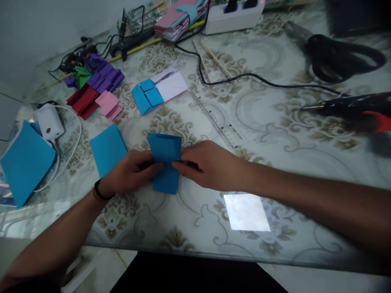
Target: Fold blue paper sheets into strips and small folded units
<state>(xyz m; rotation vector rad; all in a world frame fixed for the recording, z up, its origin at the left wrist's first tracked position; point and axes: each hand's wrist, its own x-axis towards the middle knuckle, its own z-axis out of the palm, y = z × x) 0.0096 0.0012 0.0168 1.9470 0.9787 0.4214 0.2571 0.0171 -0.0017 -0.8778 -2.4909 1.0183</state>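
Note:
Between my two hands I hold a folded piece of blue paper [166,150] upright, a little above the patterned table. My left hand [132,169] pinches its left edge with the thumb in front. On the opposite edge, my right hand [203,162] grips with thumb and fingers closed. The folded layers show as a slit along the paper's top. A flat blue sheet [107,148] lies just beyond my left wrist. Farther back rest small folded blue pieces [147,95] on white paper [171,85].
Folded purple [105,77], red [84,101] and pink papers [108,105] lie at the back left. A clear ruler [218,122] is ahead of my right hand. Scissors [339,59], a glue gun [345,108] and its black cable [259,76] occupy the right. More blue paper [27,162] lies far left.

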